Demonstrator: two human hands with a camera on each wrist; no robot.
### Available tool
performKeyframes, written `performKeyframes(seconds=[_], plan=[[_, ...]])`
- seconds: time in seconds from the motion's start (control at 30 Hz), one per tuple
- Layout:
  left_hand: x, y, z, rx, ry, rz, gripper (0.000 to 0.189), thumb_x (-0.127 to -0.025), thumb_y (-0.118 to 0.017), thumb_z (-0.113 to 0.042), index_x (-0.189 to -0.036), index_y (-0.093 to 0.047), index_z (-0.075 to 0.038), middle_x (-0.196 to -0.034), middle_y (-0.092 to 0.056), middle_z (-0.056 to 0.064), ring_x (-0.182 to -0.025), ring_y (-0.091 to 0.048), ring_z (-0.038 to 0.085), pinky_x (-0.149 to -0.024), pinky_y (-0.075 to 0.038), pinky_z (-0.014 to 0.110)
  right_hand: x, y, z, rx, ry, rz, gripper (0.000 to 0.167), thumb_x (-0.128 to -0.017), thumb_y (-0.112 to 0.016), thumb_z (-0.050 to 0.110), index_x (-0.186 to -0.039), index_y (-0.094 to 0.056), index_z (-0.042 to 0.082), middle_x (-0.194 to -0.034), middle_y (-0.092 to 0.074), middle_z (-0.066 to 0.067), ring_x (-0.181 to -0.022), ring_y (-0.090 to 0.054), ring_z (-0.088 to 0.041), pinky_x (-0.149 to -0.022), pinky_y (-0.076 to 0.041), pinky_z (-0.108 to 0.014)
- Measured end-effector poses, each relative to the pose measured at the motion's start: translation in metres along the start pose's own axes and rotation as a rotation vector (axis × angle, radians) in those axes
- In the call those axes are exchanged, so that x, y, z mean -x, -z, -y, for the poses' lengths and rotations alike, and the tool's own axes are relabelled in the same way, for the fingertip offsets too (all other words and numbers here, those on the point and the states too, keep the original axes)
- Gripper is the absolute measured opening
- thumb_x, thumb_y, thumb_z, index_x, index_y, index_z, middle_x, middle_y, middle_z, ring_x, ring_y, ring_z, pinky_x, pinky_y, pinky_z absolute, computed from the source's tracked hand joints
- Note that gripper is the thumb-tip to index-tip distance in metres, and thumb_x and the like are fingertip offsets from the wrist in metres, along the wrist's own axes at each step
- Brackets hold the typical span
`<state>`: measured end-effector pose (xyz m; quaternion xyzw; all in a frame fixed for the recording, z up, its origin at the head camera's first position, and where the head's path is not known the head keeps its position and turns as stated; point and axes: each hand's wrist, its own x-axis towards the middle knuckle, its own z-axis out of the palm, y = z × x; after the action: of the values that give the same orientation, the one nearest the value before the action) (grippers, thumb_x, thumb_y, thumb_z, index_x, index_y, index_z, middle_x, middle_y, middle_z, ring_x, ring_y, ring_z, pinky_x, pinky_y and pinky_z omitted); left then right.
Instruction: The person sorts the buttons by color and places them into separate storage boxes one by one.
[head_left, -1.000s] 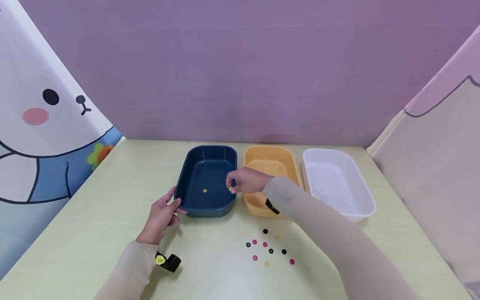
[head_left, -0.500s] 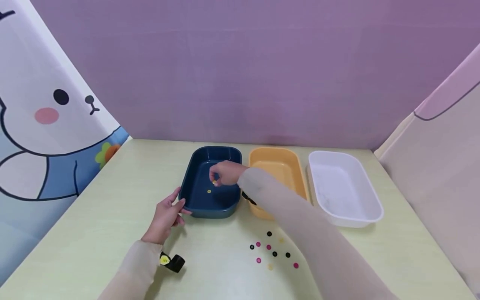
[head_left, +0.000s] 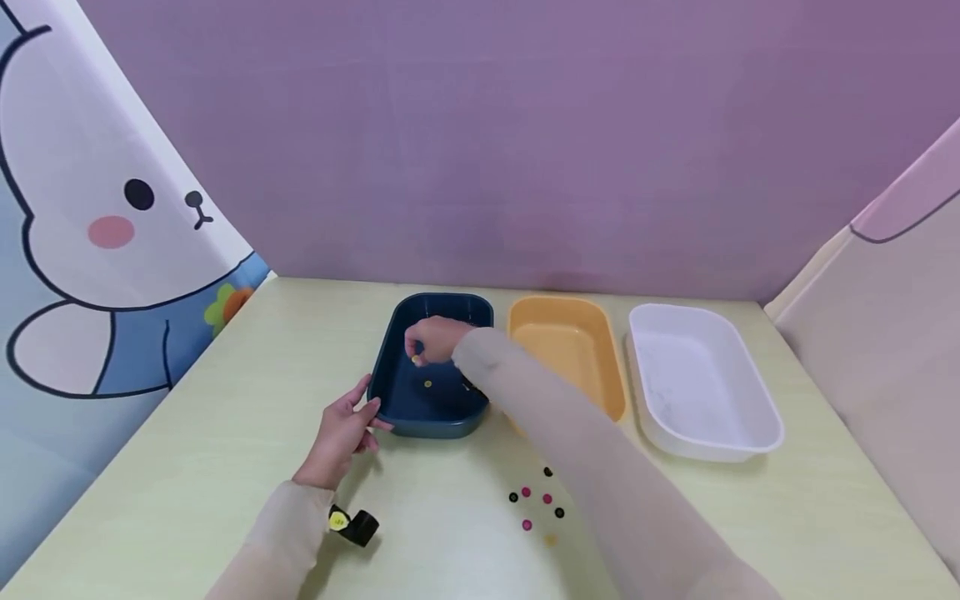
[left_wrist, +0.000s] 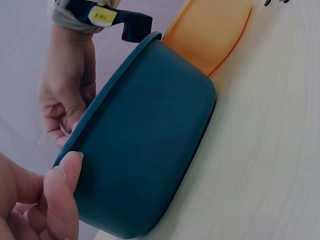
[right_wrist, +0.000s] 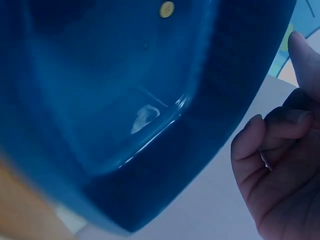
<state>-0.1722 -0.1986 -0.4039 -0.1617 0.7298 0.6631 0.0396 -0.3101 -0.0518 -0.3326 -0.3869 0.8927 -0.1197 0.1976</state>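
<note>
My right hand (head_left: 435, 340) is over the dark blue tray (head_left: 429, 428), pinching a small yellow button (head_left: 416, 359) between thumb and fingers. Another yellow button (right_wrist: 166, 9) lies flat on the tray's floor. At the tray's near left corner, my left hand (head_left: 341, 437) grips the rim, thumb on top and other fingers against the outside. The left wrist view shows the left fingertips (left_wrist: 75, 162) right at that rim, with the right hand (left_wrist: 67, 90) beyond it. In the right wrist view the right hand's curled fingers (right_wrist: 247, 137) show, but the held button is hidden.
An orange tray (head_left: 613, 367) stands right of the blue one, partly behind the right sleeve. Further right is a white tray (head_left: 701, 450). Several black, pink and yellow buttons (head_left: 527, 525) lie loose on the table (head_left: 442, 533) in front. A purple backdrop (head_left: 525, 167) rises behind.
My right hand has moved left from the blue tray's right edge to above its inside, carrying the yellow button. The left hand stays at the rim. The head view has shifted slightly.
</note>
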Motion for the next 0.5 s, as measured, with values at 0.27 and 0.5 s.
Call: performKeyframes(seconds=[0.27, 0.5], plan=[[0.0, 0.001, 0.0, -0.006, -0.005, 0.0, 0.056, -0.102, -0.044, -0.013, -0.153, -0.022, -0.01, -0.062, -0.066, -0.005, -0.038, -0.05, 0.007, -0.042, -0.03, 0.019, -0.011, -0.006, 0.009, 0.02, -0.006, 0.027, 0.008, -0.093, -0.064, 0.016, -0.101, -0.065, 0.014, -0.106, -0.059, 0.0, -0.086, -0.053, -0.016, -0.074, -0.044, -0.025], [-0.001, -0.001, 0.0, -0.011, 0.005, -0.009, 0.056, -0.102, -0.045, -0.013, -0.153, -0.023, -0.01, -0.06, -0.065, -0.006, -0.038, -0.05, 0.007, -0.041, -0.03, 0.02, -0.012, -0.013, 0.014, 0.081, -0.025, 0.052, 0.007, -0.092, -0.065, 0.015, -0.099, -0.066, 0.015, -0.102, -0.06, 0.001, -0.085, -0.053, -0.015, -0.071, -0.042, -0.024]])
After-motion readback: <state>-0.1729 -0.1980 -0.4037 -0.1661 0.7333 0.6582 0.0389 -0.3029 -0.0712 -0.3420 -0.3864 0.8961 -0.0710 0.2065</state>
